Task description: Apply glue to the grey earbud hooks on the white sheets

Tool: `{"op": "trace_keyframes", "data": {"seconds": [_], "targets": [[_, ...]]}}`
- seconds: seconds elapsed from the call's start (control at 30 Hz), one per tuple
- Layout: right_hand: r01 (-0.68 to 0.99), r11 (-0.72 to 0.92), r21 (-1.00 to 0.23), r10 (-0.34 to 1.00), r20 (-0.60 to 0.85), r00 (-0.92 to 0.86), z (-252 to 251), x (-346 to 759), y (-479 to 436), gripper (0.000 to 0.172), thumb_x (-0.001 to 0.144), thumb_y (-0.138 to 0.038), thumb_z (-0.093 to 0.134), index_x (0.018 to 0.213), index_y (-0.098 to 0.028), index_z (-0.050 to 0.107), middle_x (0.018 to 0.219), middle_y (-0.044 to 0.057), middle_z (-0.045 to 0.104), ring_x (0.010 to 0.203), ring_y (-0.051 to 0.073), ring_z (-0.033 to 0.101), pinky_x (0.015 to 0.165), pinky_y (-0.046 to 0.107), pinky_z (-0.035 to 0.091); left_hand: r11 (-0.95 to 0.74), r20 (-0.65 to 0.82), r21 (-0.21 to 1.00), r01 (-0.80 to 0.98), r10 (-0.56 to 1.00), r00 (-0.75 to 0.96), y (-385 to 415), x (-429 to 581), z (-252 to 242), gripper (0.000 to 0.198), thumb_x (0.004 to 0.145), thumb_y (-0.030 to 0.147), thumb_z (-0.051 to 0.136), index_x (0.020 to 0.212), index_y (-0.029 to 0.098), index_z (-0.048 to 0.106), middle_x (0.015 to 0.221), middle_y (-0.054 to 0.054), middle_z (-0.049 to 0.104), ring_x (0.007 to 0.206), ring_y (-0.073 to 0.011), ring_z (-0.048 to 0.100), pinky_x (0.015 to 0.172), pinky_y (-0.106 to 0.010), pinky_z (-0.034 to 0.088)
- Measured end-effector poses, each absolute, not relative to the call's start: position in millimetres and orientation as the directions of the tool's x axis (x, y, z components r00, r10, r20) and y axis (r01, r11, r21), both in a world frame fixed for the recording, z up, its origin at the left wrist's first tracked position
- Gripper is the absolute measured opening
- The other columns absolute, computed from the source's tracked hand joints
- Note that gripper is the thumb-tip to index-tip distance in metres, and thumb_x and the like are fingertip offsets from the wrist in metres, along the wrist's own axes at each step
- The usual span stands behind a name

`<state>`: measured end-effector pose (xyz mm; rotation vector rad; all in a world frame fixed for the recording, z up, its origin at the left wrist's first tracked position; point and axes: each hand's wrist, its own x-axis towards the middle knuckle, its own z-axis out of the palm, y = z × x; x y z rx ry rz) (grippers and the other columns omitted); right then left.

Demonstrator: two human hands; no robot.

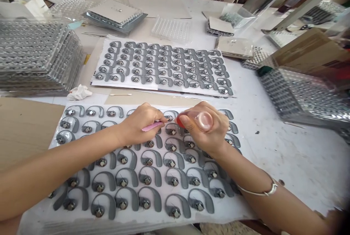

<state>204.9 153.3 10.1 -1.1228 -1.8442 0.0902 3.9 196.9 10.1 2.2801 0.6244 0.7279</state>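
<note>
Left hand (139, 125): fingers and thumb closed together on a pink stick (151, 126), which slants toward the right hand; its far tip is hidden.
Right hand (207, 127): wrapped around a small clear bottle (203, 121) with a red end (179, 120) pointing at the left hand; bangle (262, 192) on the wrist.
Position: both hands above the far half of the near white sheet (235, 205), apparently kept close together for fine work.
On that sheet: rows of grey hook-shaped parts (149, 176) with metal centres, some hidden under the hands.
Just beyond: cotton swab (117, 95); crumpled tissue (79, 92).
Farther: second sheet of parts (191, 89); stacked clear trays (32, 56) off the worktop's (300, 162) left side.
</note>
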Motion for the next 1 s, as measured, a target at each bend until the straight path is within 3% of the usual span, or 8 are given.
{"op": "trace_keyframes", "data": {"seconds": [0.27,1.0], "targets": [[0.615,0.61,-0.499,0.703,0.7,-0.13,7.0,205.4,153.8,0.01,0.081,-0.02,0.068,0.074,-0.023,0.061,0.066,-0.001,0.065,0.058,0.015,0.056,0.055,0.031,0.047,-0.631,0.293,0.736,0.245,0.623,0.725,198.9,2.9,9.7,0.013,0.08,0.01,0.058,0.079,0.015,0.07,0.064,0.0,0.07,0.061,-0.0134,0.064,0.068,-0.025,0.049],[0.623,0.575,-0.53,0.724,0.684,-0.086,5.7,208.6,152.9,0.013,0.081,-0.024,0.068,0.071,-0.023,0.06,0.065,0.0,0.064,0.056,0.015,0.056,0.054,0.031,0.047,-0.621,0.282,0.738,0.266,0.641,0.714,198.9,1.8,5.1,0.012,0.081,0.012,0.06,0.081,0.016,0.071,0.066,0.0,0.07,0.064,-0.0142,0.065,0.068,-0.025,0.049]]}}
